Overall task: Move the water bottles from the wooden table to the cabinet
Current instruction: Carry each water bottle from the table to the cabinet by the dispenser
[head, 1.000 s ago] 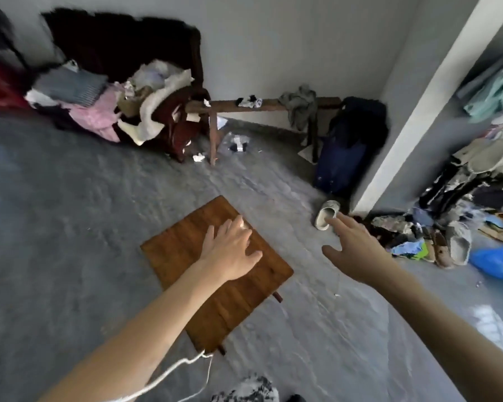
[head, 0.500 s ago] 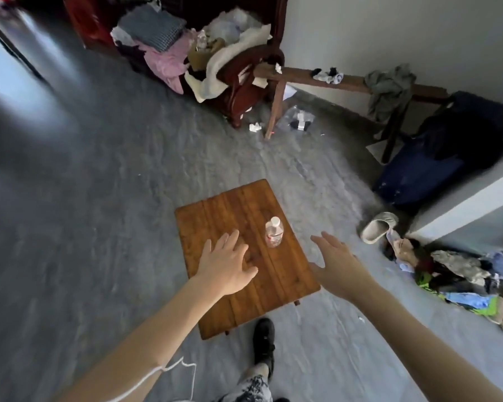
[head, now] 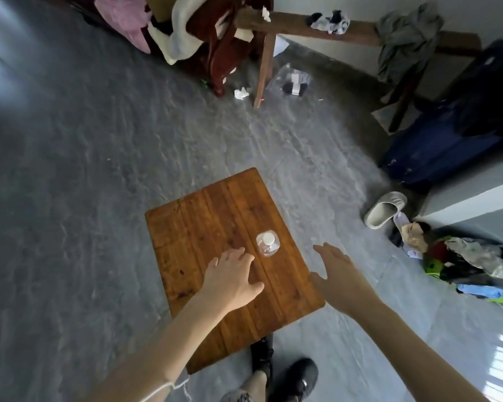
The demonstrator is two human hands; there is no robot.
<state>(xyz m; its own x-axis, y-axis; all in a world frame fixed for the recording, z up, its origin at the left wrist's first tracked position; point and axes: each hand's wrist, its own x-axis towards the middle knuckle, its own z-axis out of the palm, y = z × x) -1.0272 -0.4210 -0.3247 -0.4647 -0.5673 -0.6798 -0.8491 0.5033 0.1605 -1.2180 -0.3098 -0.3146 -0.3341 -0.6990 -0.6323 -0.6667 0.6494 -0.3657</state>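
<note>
The left grip [head: 230, 278] is loose w/ fingers spread flat, holding nothing, low over the wooden counter [head: 186, 227]. Its fingertips are just beside the water bottle [head: 268, 244] but not touching it. The right grip [head: 336, 275] is also loose & empty, fingers spread, over the counter's right edge, near the bottle. The bottle is small & clear w/ a white cap. It stands upright on the right part of the counter, long axis up & down, cap pointing up at the camera. Black shoes [head: 295, 378] are on the gray floor [head: 70, 198] below the counter.
</note>
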